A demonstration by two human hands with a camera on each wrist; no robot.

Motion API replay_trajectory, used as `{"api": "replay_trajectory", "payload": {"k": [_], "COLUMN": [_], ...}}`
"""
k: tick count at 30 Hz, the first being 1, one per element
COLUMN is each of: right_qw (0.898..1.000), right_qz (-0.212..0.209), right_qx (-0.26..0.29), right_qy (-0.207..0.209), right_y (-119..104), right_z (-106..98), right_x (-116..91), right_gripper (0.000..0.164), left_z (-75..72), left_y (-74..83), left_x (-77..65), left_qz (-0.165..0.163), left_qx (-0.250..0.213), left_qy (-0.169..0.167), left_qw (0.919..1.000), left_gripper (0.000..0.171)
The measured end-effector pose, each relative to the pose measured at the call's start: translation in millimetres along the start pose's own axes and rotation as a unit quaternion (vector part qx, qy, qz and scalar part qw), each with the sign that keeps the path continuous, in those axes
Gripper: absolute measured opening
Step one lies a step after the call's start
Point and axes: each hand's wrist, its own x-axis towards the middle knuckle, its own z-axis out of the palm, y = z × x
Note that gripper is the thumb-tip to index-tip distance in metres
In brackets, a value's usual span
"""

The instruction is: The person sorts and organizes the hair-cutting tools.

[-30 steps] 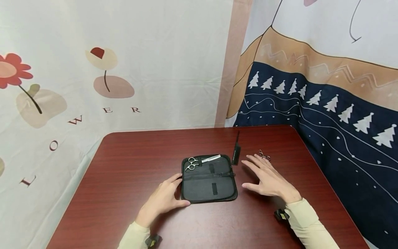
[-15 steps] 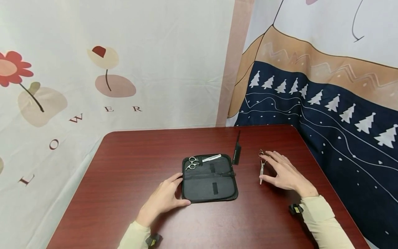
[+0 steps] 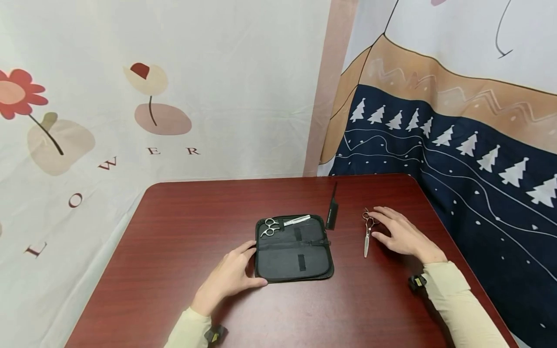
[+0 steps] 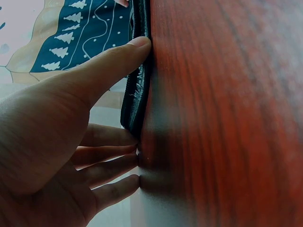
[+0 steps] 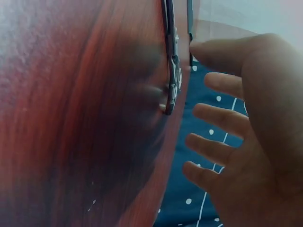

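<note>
A black zip case (image 3: 300, 256) lies open and flat on the table. My left hand (image 3: 230, 273) rests at its near left corner; in the left wrist view the thumb touches the edge of the case (image 4: 138, 92) and the other fingertips meet the tabletop. Silver thinning scissors (image 3: 296, 221) sit under a strap in the upper half of the case. To the right, a pair of hairdressing scissors (image 3: 367, 241) lies on the table, blades toward me. Beside their handles is my right hand (image 3: 402, 234), fingers loosely spread, apart from the scissors (image 5: 173, 71) in the right wrist view.
A black comb (image 3: 332, 215) lies between the case and the loose scissors, its thin end pointing away. The reddish-brown table (image 3: 196, 212) reaches a printed fabric backdrop (image 3: 239, 96) behind it and a navy tree-patterned cloth (image 3: 478, 193) on the right.
The right hand has moved right, uncovering the loose scissors, then slightly back from their blades. These scissors now lie fully on view. The left hand and the case stay in place.
</note>
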Motion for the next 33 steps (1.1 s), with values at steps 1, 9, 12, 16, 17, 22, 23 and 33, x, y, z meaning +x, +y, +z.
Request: {"api": "replay_trajectory", "payload": {"k": [1,9,12,16,17,22,23,33], "right_qw": [1.0,0.999,0.999,0.998,0.998,0.998,0.998,0.999], "right_qz": [-0.004,-0.033,-0.026,-0.028,-0.031,-0.035,-0.035,-0.006], "right_qx": [0.0,-0.002,-0.003,-0.003,-0.005,-0.018,-0.023,-0.035], "right_qy": [-0.001,-0.025,-0.043,-0.055,-0.055,-0.05,-0.048,-0.041], "right_y": [0.5,0.8,2.0,4.0,4.3,5.6,5.7,5.6], "right_z": [0.2,1.3,3.4,6.2,6.6,7.8,7.8,4.5], "right_x": [1.7,11.8,13.1,15.1,15.6,17.6,17.8,15.1], "right_gripper": [0.055,0.047,0.046,0.045,0.045,0.041,0.04,0.032], "left_z": [0.0,-0.7,-0.8,-1.5,-1.6,-1.2,-1.1,-0.4], "left_y": [-0.1,0.4,0.3,0.1,0.0,0.1,0.1,-0.3], "left_x": [0.0,0.0,-0.1,-0.5,-0.5,-0.5,-0.4,-0.1], "left_qz": [0.0,-0.003,-0.002,-0.002,-0.001,0.0,0.0,0.0], "left_qx": [0.0,-0.001,-0.001,-0.002,-0.002,-0.002,-0.002,-0.002], "left_qy": [0.0,-0.004,-0.004,-0.004,-0.005,-0.003,-0.003,-0.003], "left_qw": [1.0,1.0,1.0,1.0,1.0,1.0,1.0,1.0], "left_gripper": [0.095,0.095,0.095,0.096,0.096,0.096,0.096,0.096]}}
